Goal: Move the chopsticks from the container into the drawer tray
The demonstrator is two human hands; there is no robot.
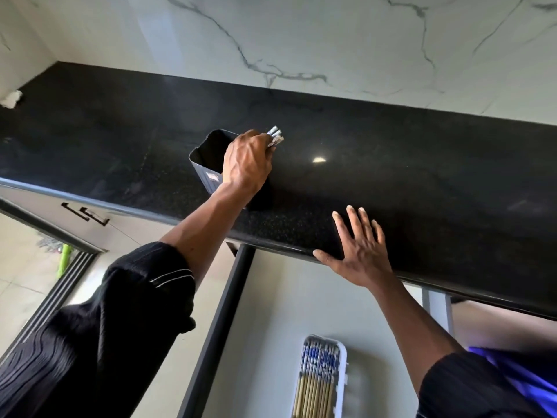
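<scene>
Left hand [247, 164] is over the mouth of the container [208, 164], fingers curled around a small bunch of chopsticks [275, 137]. Only the patterned top ends show, sticking out past the knuckles on the far side of the hand. Can't tell whether the lower ends are inside the container; the hand covers that part.

Container: dark, square-ish, upright on the black countertop [422, 164], partly hidden behind the left wrist. Small label on the wall facing the camera, just left of the wrist.

Right hand [358, 251] is flat on the countertop's front edge, fingers spread, palm down, holding nothing. It sits nearer the camera and to the right of the left hand, well apart from the container.

Below the right hand and towards the camera: open drawer [271, 312], pale floor, dark side rail on its left. White drawer tray [342, 384] lies in it, below and slightly left of the right wrist. It already holds a row of chopsticks [316, 381] side by side, blue-and-white patterned ends pointing towards the countertop, tan shafts running out of the bottom of the frame.

Both forearms come out of dark ribbed sleeves [135, 297]. Marble-look wall [301, 34] rises beyond the left hand, behind the countertop.
</scene>
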